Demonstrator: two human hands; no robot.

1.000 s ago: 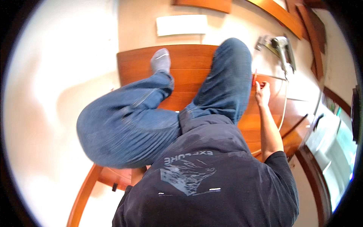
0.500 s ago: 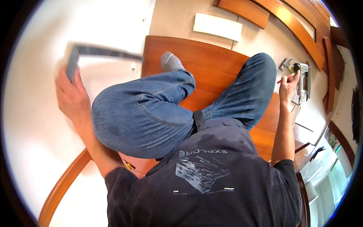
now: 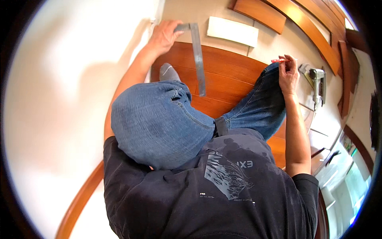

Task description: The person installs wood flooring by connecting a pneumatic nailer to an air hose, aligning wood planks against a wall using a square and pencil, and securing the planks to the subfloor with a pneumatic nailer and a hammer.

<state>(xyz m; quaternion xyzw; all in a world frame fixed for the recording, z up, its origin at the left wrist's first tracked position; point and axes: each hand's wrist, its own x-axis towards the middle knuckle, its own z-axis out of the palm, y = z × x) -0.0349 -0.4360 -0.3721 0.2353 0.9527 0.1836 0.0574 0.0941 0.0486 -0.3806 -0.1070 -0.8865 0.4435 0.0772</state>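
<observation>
My left hand [image 3: 164, 36] is closed on the short arm of a carpenter's square [image 3: 197, 59], an L-shaped grey metal tool. The square's long blade hangs over the reddish-brown wooden boards [image 3: 225, 63] and points toward me, a little blurred. Between the fingers of my right hand [image 3: 289, 75], near my right knee, is a thin red pencil [image 3: 280, 60]. Its tip sticks out to the left. To the right of that hand lies a silver nail gun [image 3: 317, 85], which I am not touching.
A white rectangular piece [image 3: 232, 31] lies beyond the boards. Brown wooden strips [image 3: 260, 15] lie at the far right. At the left rises a white wall [image 3: 51, 99] with a brown wooden trim [image 3: 81, 199]. My bent legs in jeans [image 3: 159, 123] lie between my hands.
My left hand has swung from the left side forward and right, bringing the square over the boards. My right hand has moved left, away from the nail gun, with the pencil.
</observation>
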